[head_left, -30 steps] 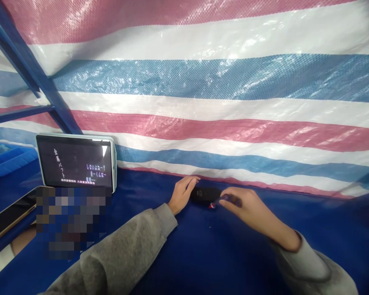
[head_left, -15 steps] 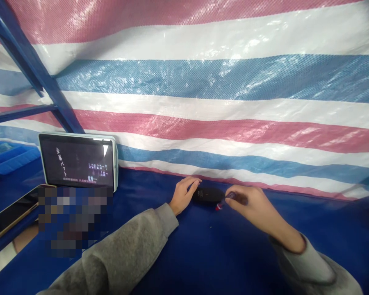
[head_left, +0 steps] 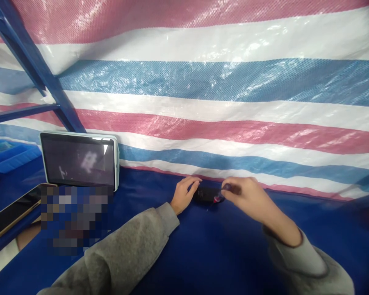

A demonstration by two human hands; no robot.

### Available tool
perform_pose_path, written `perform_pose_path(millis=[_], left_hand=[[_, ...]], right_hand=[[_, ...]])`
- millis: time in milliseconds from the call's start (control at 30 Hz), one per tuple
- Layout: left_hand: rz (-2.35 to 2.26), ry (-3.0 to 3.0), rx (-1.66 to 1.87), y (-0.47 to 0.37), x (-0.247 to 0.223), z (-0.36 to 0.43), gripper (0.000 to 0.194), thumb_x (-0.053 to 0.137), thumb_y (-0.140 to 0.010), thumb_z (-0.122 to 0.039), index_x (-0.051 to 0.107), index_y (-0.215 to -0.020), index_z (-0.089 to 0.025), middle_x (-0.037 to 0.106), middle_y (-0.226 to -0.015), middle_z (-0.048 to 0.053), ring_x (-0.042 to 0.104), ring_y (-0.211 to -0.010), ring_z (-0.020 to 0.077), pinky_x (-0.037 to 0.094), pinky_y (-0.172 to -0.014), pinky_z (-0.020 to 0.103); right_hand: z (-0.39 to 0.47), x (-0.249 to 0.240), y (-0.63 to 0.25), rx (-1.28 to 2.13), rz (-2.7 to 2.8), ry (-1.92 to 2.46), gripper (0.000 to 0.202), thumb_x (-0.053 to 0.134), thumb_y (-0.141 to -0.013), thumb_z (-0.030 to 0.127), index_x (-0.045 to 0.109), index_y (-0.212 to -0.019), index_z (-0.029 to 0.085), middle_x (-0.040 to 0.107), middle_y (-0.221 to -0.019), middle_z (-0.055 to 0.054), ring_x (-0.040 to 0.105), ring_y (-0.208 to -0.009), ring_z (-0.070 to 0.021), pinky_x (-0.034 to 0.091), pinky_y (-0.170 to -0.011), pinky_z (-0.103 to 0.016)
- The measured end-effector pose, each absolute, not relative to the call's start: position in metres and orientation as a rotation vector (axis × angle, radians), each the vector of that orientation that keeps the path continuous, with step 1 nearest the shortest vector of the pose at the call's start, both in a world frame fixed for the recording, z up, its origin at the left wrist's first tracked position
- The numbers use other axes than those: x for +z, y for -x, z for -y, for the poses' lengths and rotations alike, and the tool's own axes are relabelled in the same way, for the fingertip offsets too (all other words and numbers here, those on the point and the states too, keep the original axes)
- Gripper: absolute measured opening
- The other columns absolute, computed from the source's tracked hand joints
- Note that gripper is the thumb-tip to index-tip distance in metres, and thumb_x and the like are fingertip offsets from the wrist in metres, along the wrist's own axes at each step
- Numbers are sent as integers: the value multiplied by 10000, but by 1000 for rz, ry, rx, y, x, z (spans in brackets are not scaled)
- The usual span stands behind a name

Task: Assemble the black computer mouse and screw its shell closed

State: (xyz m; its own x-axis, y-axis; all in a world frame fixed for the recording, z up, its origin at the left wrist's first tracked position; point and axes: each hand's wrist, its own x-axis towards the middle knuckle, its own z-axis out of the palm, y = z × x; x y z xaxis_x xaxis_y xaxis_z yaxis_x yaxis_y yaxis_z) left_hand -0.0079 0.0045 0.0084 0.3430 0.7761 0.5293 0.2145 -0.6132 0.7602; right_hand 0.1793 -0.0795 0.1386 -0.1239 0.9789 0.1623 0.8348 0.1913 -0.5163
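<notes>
A flat black oblong device (head_left: 204,194) with small pale print on its upper face lies on the blue table near the striped sheet. My left hand (head_left: 185,192) holds its left end, thumb and fingers curled against it. In the pinch of my right hand (head_left: 241,191) is a small screwdriver (head_left: 224,192), with a dark purplish handle and a red and white part near its lower end. It slants down and left across the device's right end. Whether its thin tip touches the device I cannot tell.
A tablet (head_left: 80,162) stands propped at the left, with a phone (head_left: 17,211) in front of it and a blurred-out patch alongside. Farther left is a blue tray (head_left: 18,157). A striped plastic sheet (head_left: 218,110) hangs behind the table (head_left: 203,254), beside a blue metal frame (head_left: 33,69).
My right hand has moved slightly left and up, bringing the screwdriver over the device's right end. My left hand stays in place. The tablet's picture has changed.
</notes>
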Motion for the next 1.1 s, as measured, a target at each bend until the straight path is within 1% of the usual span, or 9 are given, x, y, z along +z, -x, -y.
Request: perform_pose_path(millis=[100,233,367,467,567,700,833,1000,1100], left_hand=[[-862,-2013,1272,9,8,-4,289,428,-998,-335,681,-1028,-198,700,-974,54,650,-926,194,476,-915,327],[-842,-2024,1299,12,11,0,266,432,-986,-288,680,-1016,-198,689,-928,51,639,-901,193,472,-898,332],[-771,-2121,1264,13,14,3,217,509,-946,-281,671,-1069,-208,689,-937,48,630,-933,206,459,-913,353],[-817,-2120,1282,11,14,4,221,598,-910,-315,672,-1092,-213,694,-933,45,630,-939,211,456,-919,357],[-849,-2104,1293,10,11,1,214,632,-901,-346,694,-1060,-216,705,-921,39,639,-912,205,463,-903,350],[-864,-2099,1324,9,8,-1,193,612,-920,-363,725,-967,-214,726,-905,34,653,-878,202,473,-870,350],[-865,-2095,1371,9,7,-2,242,576,-941,-387,740,-902,-213,740,-896,38,667,-841,203,479,-859,363],[-839,-2105,1375,8,7,-2,271,558,-949,-409,746,-915,-217,742,-899,42,666,-835,202,486,-835,360],[-803,-2149,1378,8,6,-1,265,544,-961,-391,744,-928,-220,741,-912,42,663,-837,197,481,-832,353]], right_hand=[[75,149,-178,324,1899,1653,180,562,-772,322,651,-662,210,638,-569,14,552,-506,-137,414,-539,-267],[73,146,-181,278,1727,1643,180,582,-793,351,674,-746,203,644,-568,13,559,-460,-135,438,-522,-274],[73,134,-187,285,1620,1579,197,612,-796,379,678,-798,193,683,-650,-11,625,-522,-158,493,-576,-291],[73,129,-187,313,1601,1542,210,625,-795,387,682,-813,187,679,-653,-17,635,-543,-166,514,-598,-302],[72,127,-185,334,1609,1521,206,625,-800,383,685,-818,186,683,-675,-23,634,-558,-164,525,-612,-305],[72,127,-183,359,1623,1519,202,618,-809,381,683,-820,190,688,-696,-25,636,-574,-162,537,-631,-306],[72,127,-183,353,1625,1523,207,619,-804,387,683,-812,191,680,-681,-23,632,-568,-164,539,-617,-306],[72,127,-185,347,1630,1533,214,618,-797,396,684,-815,193,666,-630,-14,623,-533,-166,529,-593,-306],[72,129,-185,351,1643,1558,217,609,-794,399,674,-809,192,684,-652,-20,622,-519,-162,514,-577,-300]])
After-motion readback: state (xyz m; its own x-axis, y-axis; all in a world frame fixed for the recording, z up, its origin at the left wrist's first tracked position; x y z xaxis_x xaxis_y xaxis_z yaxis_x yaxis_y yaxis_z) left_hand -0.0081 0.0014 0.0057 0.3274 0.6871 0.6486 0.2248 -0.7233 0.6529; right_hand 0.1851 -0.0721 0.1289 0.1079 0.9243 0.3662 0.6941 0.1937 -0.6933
